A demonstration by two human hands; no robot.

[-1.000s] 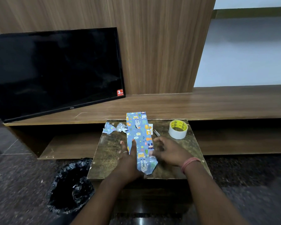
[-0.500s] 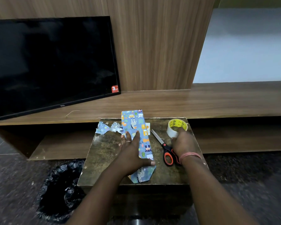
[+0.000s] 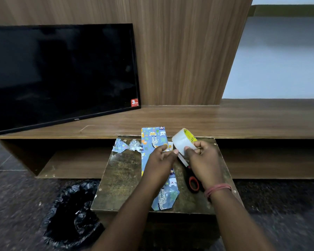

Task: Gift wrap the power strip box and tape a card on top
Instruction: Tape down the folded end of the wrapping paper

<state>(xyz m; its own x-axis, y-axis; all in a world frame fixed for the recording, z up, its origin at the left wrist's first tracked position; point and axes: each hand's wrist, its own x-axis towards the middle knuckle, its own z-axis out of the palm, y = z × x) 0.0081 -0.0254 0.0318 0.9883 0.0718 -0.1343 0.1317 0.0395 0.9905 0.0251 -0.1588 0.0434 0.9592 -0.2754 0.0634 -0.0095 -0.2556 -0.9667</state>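
The power strip box (image 3: 153,140), wrapped in blue cartoon-print paper, lies lengthwise on a small brown table (image 3: 121,174); its near end flap sticks out past my wrist. My right hand (image 3: 205,160) grips a roll of clear tape (image 3: 183,142) lifted above the table. My left hand (image 3: 160,160) hovers over the box, its fingertips pinching at the roll's edge. A white card (image 3: 170,144) peeks out beside the box, mostly hidden by my hands.
Scissors (image 3: 193,183) with red-and-black handles lie on the table under my right hand. Crumpled paper scraps (image 3: 127,146) sit at the table's far left. A black bin bag (image 3: 74,212) stands on the floor at left. A television (image 3: 62,73) leans on the wooden shelf behind.
My right hand picked the tape roll up off the table and brought it toward the middle. My left hand left the box top and moved up to the roll.
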